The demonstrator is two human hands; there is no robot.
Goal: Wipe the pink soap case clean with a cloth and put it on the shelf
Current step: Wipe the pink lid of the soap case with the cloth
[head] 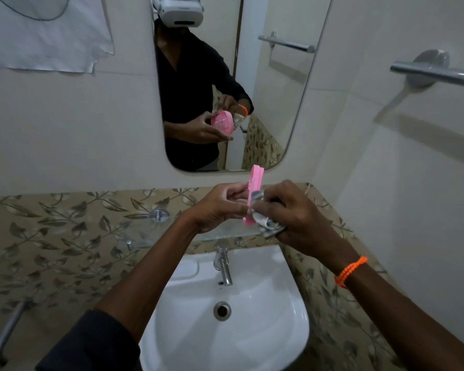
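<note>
Pink soap case (255, 188) upright (edge-on), grey cloth (265, 223) against it

Your setting: a bathroom. White basin (225, 330) with tap (223, 266) at lower centre; mirror (265, 103) above; glass shelf (150, 234) between them; towel rail (437, 73) upper right; leaf-pattern tiles (51, 236) left.

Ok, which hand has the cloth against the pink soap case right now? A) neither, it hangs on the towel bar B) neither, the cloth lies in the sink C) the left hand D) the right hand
D: the right hand, with the orange bracelet on its wrist, grips the cloth and presses it to the pink soap case, which the left hand holds on edge above the sink.
</note>
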